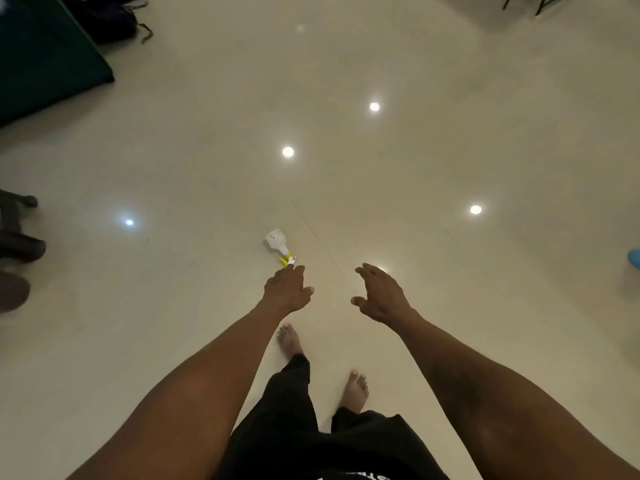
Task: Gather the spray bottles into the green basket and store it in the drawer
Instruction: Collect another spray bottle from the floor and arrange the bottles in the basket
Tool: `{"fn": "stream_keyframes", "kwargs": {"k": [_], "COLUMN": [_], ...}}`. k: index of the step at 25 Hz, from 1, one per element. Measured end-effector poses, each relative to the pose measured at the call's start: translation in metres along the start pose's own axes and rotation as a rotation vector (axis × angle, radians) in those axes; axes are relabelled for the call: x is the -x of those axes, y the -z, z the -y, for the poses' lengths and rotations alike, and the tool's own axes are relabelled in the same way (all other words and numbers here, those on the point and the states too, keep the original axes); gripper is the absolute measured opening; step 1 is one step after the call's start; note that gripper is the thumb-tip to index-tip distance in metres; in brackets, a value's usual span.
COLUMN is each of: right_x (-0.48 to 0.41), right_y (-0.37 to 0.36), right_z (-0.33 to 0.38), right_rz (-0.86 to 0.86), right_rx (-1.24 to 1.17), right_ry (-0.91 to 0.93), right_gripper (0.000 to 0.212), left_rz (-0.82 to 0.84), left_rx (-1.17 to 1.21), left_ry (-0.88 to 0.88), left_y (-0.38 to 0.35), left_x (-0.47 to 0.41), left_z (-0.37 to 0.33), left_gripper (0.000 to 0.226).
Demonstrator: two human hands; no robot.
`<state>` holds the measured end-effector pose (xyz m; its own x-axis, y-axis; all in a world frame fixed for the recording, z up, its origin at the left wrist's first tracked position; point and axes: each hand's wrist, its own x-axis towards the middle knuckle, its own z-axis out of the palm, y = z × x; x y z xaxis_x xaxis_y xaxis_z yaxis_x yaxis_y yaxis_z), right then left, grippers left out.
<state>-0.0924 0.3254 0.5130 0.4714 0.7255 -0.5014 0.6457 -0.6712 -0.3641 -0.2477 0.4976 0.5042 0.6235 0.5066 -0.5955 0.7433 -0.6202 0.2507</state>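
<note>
Left hand seemingly above spray bottle

Count as observed
- spray bottle: one, white with a yellow trigger
- Hands: two, the left hand and the right hand
- Bare feet: two, the forward foot and the rear foot
- light spots on the floor: four distinct, a fifth faint near the top
- green covered block, upper left: one
- dark bag beside it: one
- castors at the left edge: two
- blue item, cut off at the right edge: one, kind not determinable
</note>
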Motion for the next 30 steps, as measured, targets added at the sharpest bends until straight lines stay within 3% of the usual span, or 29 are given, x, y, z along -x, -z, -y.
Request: {"fn": "stream_keyframes", "kwargs": {"k": [10,18,24,30], "right_x": [-0.132,-0.256,-0.363,-0.505], "right_y": [0.011,-0.016,-0.083,-0.224], "right_z": [0.104,0.117,0.101,0.075], "right_rz": [0.055,0.161,0.193,0.196], "right_rx": [-0.039,-0.13,-0.201,-0.247], "right_ry": [0.012,-0.018,-0.116,-0.131], "right_gripper": [0.079,0.068,0.062,0.054], "left_rz": [0.022,0.028,0.066,0.079], "left_rx": [0.061,0.085,-0.003,-0.171], "left_ry": [0.084,0.153,0.116,-0.049], "left_y": [0.068,0.086,0.044,-0.072], "left_x": [-0.087,-0.181,-0.288,-0.45], "left_z": [0.101,0.143,0.174,0.226], "left_gripper": [0.058,0.06,0.059,0.063]}}
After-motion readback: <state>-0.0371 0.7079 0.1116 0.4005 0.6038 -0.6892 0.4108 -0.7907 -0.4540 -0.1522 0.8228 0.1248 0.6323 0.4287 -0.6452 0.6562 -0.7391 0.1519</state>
